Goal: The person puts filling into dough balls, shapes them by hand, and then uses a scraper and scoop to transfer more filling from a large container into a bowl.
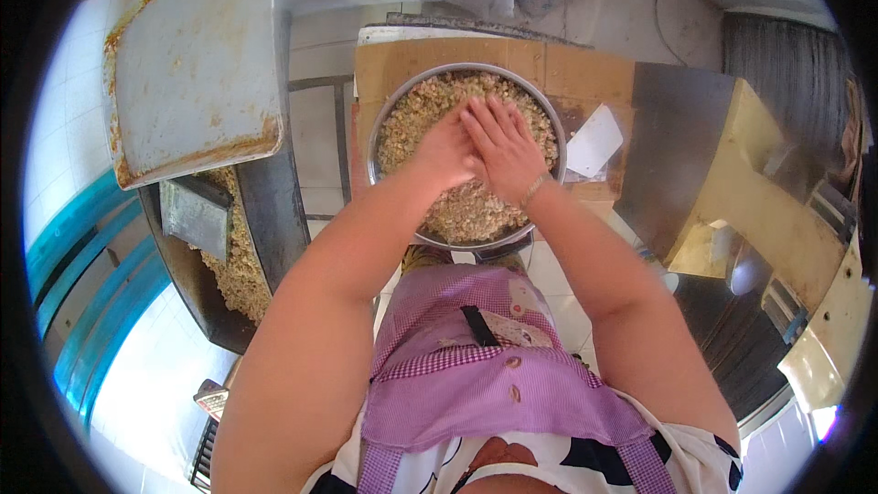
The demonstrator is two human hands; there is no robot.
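Note:
A round metal pan [560, 119] holds a layer of crumbly, pale brown, grain-like mixture [471, 210]. Over its middle, my two hands overlap. My right hand [508, 154] lies flat with its fingers stretched out toward the far side, partly across the other hand. My left hand [446, 151] rests against the mixture; most of its fingers are hidden beneath the right one. A thin band [535, 188] circles my right wrist.
Brown cardboard [585, 73] lies under the pan, with a white paper piece [594, 141] at its right. At left, a stained metal tray [197, 64] sits above a dark trough [274, 210] holding more mixture and a metal scoop-like piece [197, 217]. Wooden boards [722, 183] stand at right.

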